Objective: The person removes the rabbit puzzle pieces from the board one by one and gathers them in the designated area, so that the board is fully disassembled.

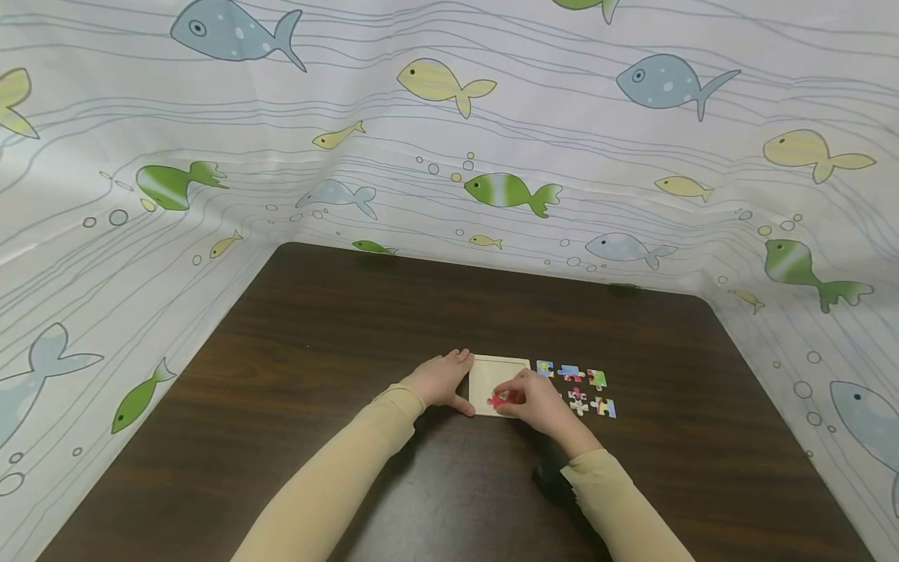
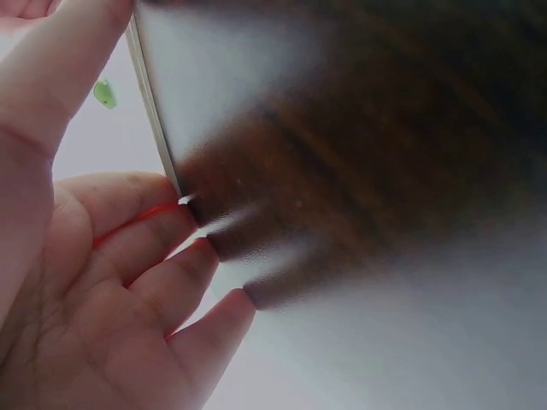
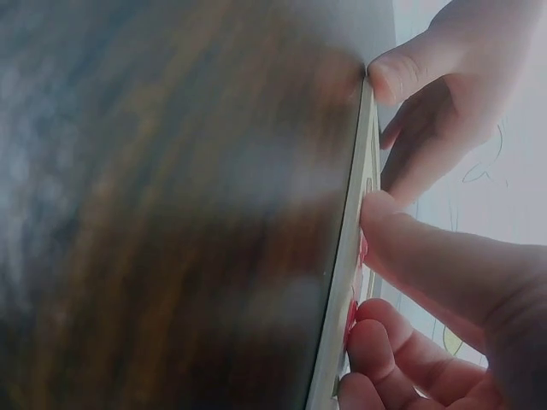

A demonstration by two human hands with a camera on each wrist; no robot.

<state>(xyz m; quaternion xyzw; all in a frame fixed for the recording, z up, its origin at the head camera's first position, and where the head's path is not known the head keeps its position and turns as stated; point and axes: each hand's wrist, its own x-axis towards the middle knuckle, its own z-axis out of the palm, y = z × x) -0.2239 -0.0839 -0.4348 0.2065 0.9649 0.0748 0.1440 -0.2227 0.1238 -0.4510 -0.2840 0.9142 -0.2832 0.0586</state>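
A pale wooden puzzle tray (image 1: 485, 375) with a raised rim lies on the brown table. My left hand (image 1: 437, 380) is spread along its left side, fingertips by the top left corner and thumb at the bottom left corner. In the left wrist view, the fingers (image 2: 184, 299) reach down to the tabletop beside the tray's edge (image 2: 154, 111). With thumb and fingertips, my right hand (image 1: 537, 402) pinches a red jigsaw piece (image 1: 497, 400) low over the tray's bottom part. The right wrist view shows the red piece (image 3: 351, 313) partly hidden by those fingers.
Several loose jigsaw pieces (image 1: 571, 372) lie in rough rows right of the tray, some partly covered by the right hand. A black object (image 1: 551, 478) shows under the right forearm. A white fish-print curtain (image 1: 421, 156) stands around the table's back and sides.
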